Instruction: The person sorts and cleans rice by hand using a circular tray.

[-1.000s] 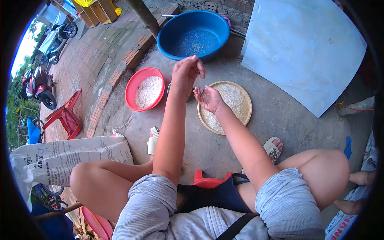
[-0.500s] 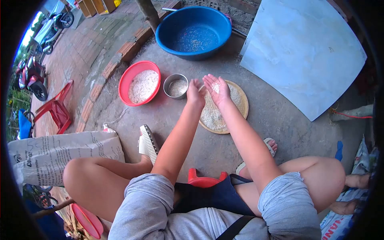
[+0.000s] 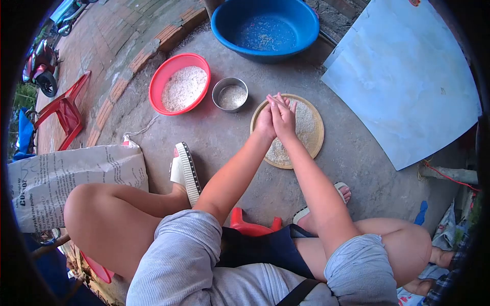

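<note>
Over a round woven tray (image 3: 320, 131) spread with pale rice grains (image 3: 306, 118), my left hand (image 3: 264, 121) and my right hand (image 3: 284, 119) are pressed palm to palm. The right hand's back faces up and partly covers the left. Their fingers point away from me, and what lies between the palms is hidden. A small steel bowl (image 3: 217, 97) with grains in it stands left of the tray. Farther left is a red plastic basin (image 3: 154, 87) holding a whitish, grainy heap.
A large blue basin (image 3: 265, 54) with scattered bits inside stands beyond the tray. A pale board (image 3: 403, 81) lies at the right. Near my left knee is a printed sack (image 3: 87, 171), with a red plastic chair (image 3: 66, 115) behind. Another person's feet (image 3: 439, 257) show at lower right.
The palms, apart and facing up with grains on the right one, have come together. The view has shifted, so the basins appear higher in the picture.
</note>
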The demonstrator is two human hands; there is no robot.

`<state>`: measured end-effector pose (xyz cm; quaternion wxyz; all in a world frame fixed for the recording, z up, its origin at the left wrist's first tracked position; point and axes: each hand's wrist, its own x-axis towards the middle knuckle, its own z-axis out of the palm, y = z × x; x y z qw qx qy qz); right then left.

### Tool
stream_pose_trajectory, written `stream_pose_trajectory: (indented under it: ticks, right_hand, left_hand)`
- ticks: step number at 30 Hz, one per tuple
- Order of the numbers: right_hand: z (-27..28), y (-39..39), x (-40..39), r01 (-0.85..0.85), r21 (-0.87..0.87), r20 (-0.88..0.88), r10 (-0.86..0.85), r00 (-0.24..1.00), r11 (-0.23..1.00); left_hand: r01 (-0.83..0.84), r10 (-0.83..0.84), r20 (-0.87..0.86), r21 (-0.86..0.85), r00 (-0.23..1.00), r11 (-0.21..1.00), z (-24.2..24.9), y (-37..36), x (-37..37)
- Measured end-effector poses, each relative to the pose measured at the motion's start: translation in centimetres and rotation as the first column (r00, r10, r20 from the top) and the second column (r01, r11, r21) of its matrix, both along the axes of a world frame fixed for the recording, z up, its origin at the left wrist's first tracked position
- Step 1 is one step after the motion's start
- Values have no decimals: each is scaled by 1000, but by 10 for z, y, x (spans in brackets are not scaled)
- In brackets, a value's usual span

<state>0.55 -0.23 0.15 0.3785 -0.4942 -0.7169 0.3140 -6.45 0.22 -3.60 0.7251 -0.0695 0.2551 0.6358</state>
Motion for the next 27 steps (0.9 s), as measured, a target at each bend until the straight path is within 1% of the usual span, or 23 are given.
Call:
stream_pose_trajectory:
  ticks: [2,3,4,5,6,8,9,10,12,13,14,15,16,17,19,21,22,23,24,25,27]
  right_hand:
    - [-8,-1,5,4,0,-3,-4,1000,1000]
    - [-11,-3,7,59,20,0,-59,998,998]
    - [-16,-6,11,115,39,2,-116,993,993]
    - [-20,-8,17,124,60,67,-128,990,990]
    - [-27,-10,23,126,55,70,-129,989,991]
    - [-43,-17,38,210,72,144,-218,965,975]
    - [-49,-22,47,201,75,221,-212,952,977]
    - [-56,-27,55,204,71,223,-215,951,976]
    - [-66,-34,69,192,132,390,-229,892,972]
    - [-67,-37,75,177,145,460,-225,859,973]
    - [-69,-40,78,180,142,461,-226,858,973]
    - [-69,-42,81,164,156,468,-219,856,974]
    - [-69,-43,84,148,170,476,-213,853,974]
    - [-71,-43,86,153,167,477,-216,852,974]
    - [-74,-41,88,127,167,495,-195,847,978]
    - [-75,-41,88,136,165,498,-202,844,977]
    - [-75,-40,88,142,166,500,-207,841,976]
    - [-74,-40,88,145,166,499,-210,841,975]
    - [-73,-41,88,148,148,502,-203,841,978]
    - [-72,-41,88,151,130,505,-196,841,980]
    - [-72,-40,90,160,138,493,-208,845,977]
  left_hand:
    - [16,-16,19,-16,1000,1000,5,3,-3]
    - [-62,62,-9,-62,998,996,9,6,-8]
    - [-63,63,-5,-67,998,996,7,11,-16]
    - [-132,132,-8,-141,991,981,6,18,-28]
    - [-198,199,-17,-214,980,957,5,26,-40]
    - [-310,323,-21,-341,946,887,3,41,-73]
    - [-375,365,-97,-357,926,856,11,43,-85]
    - [-438,402,-173,-366,899,821,12,46,-97]
    - [-576,495,-297,-361,817,734,11,49,-117]
    - [-606,504,-338,-402,795,687,21,46,-120]
    - [-634,509,-379,-439,773,636,31,43,-123]
    - [-632,510,-375,-430,774,644,20,44,-130]
    - [-595,487,-343,-426,803,682,15,42,-137]
    - [-575,471,-330,-458,818,678,10,42,-141]
    - [-551,450,-318,-492,835,674,14,39,-144]
    - [-497,410,-283,-438,867,749,18,37,-145]
    - [-494,407,-284,-437,868,751,29,36,-142]
    - [-458,370,-272,-457,888,763,41,36,-139]
    - [-420,333,-260,-476,906,772,47,36,-136]
    - [-418,330,-260,-475,907,774,50,37,-133]
    - [-329,155,-390,-433,908,839,55,38,-127]
